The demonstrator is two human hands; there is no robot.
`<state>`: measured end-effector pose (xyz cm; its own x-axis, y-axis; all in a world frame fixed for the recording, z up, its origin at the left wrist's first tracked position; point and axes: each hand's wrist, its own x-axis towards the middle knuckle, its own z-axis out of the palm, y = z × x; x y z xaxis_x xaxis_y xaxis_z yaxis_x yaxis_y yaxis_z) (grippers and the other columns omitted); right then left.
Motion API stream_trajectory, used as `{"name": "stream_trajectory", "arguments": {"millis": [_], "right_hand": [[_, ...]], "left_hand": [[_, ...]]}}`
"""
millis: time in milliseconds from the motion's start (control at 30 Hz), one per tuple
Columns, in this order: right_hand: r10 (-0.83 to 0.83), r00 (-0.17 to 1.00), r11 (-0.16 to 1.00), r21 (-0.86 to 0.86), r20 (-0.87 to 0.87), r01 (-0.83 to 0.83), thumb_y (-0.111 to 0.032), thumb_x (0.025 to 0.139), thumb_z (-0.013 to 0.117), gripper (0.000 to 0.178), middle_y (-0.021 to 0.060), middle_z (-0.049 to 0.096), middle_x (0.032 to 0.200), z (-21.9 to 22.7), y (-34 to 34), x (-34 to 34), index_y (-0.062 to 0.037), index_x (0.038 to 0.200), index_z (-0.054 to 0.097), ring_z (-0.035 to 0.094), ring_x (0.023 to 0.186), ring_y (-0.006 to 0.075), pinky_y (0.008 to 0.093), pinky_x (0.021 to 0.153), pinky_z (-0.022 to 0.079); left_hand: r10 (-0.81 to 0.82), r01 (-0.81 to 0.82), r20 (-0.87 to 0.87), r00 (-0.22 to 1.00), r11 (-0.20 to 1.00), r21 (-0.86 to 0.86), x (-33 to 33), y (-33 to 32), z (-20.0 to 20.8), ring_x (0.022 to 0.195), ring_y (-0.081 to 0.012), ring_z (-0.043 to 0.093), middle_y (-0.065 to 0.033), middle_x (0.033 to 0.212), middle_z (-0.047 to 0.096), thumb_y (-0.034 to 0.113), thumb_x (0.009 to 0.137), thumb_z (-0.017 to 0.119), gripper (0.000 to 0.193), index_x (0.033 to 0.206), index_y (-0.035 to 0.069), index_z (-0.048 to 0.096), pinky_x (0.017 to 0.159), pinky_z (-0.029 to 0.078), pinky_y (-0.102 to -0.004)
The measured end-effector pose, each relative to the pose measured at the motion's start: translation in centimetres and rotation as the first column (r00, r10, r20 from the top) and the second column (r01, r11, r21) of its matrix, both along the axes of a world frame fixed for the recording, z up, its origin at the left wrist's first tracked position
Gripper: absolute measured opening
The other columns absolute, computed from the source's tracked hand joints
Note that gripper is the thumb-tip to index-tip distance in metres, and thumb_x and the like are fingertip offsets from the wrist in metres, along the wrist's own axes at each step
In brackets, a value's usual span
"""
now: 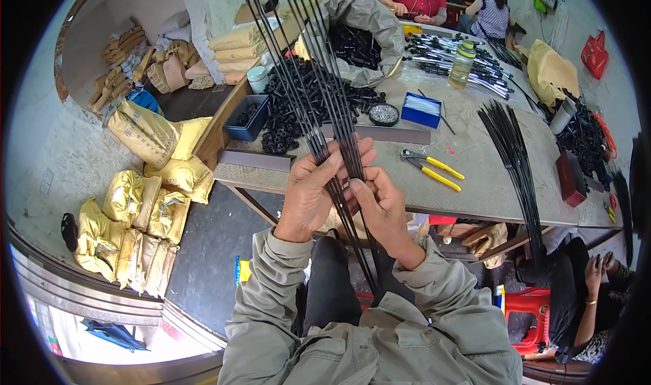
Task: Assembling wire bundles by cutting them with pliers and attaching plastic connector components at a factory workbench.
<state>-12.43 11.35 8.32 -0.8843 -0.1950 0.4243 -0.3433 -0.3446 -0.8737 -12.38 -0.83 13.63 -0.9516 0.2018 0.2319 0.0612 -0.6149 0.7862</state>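
My left hand (pixel 305 192) and my right hand (pixel 382 209) are raised side by side over the near table edge. Both are closed around long thin black rods (pixel 344 114), which split into two loose groups, one in each hand. The rods slant from the upper left down toward my lap, their far ends fanned apart. Beyond my right hand, pliers (pixel 434 169) with yellow handles lie on the table (pixel 407 156). Black plastic parts (pixel 277 100) are heaped behind the rods. What my fingertips press on is partly hidden.
A blue box (pixel 420 119) of pale strips and a round dish (pixel 384 115) of small metallic pieces stand mid-table. More black rods (pixel 513 154) lie right, overhanging the edge. A bottle (pixel 462 65) stands among silvery rods. One person (pixel 427 2) works opposite; another (pixel 588 276) sits right.
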Motion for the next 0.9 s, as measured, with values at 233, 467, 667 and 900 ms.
{"name": "stream_trajectory", "arguments": {"millis": [233, 467, 667, 900], "right_hand": [[0.020, 0.998, 1.000, -0.012, 0.057, -0.019, -0.011, 0.089, 0.052, 0.013, 0.0008, 0.056, 0.071, 0.7, 0.2, 0.3, 0.0004, 0.093, 0.050, 0.050, 0.064, 0.0027, 0.0177, 0.055, 0.041], [-0.101, 0.995, 0.995, -0.001, -0.023, 0.101, -0.012, 0.088, 0.053, 0.011, -0.0029, 0.049, 0.068, 0.0, 0.7, 0.0, -0.0012, 0.087, 0.049, 0.047, 0.059, 0.0038, 0.0182, 0.053, 0.038], [-0.182, 0.982, 0.982, 0.057, 0.043, 0.180, -0.017, 0.086, 0.055, 0.013, -0.0055, 0.045, 0.062, 1.1, 2.9, -2.0, -0.0064, 0.080, 0.051, 0.039, 0.053, 0.0023, 0.0176, 0.046, 0.030], [-0.688, 0.700, 0.702, 0.066, -0.193, 0.709, -0.024, 0.085, 0.056, 0.019, -0.0070, 0.040, 0.057, 9.2, 17.9, -10.0, -0.0103, 0.073, 0.054, 0.034, 0.049, 0.0017, 0.0195, 0.043, 0.026]], "left_hand": [[0.097, -0.098, 0.027, 0.995, 0.995, 0.034, 0.1, 0.7, 0.1, 0.108, -0.0292, 0.053, -0.0224, 0.116, 0.052, 0.009, 0.088, 0.048, 0.032, 0.115, -0.007, 0.046, 0.089, 0.046, -0.0371], [0.266, -0.266, 0.020, 0.964, 0.964, 0.005, -0.2, 1.6, 0.3, 0.100, -0.0274, 0.057, -0.0216, 0.109, 0.056, 0.000, 0.083, 0.055, 0.029, 0.111, -0.007, 0.050, 0.085, 0.049, -0.0339], [0.347, -0.347, -0.028, 0.938, 0.938, 0.007, -0.4, 1.6, -0.1, 0.096, -0.0251, 0.059, -0.0200, 0.104, 0.059, -0.003, 0.081, 0.056, 0.026, 0.107, -0.008, 0.052, 0.085, 0.048, -0.0315], [0.355, -0.362, -0.083, 0.931, 0.928, -0.087, 1.0, 0.0, 0.6, 0.098, -0.0250, 0.058, -0.0199, 0.105, 0.058, -0.004, 0.082, 0.055, 0.027, 0.108, -0.008, 0.051, 0.089, 0.045, -0.0312]]}}
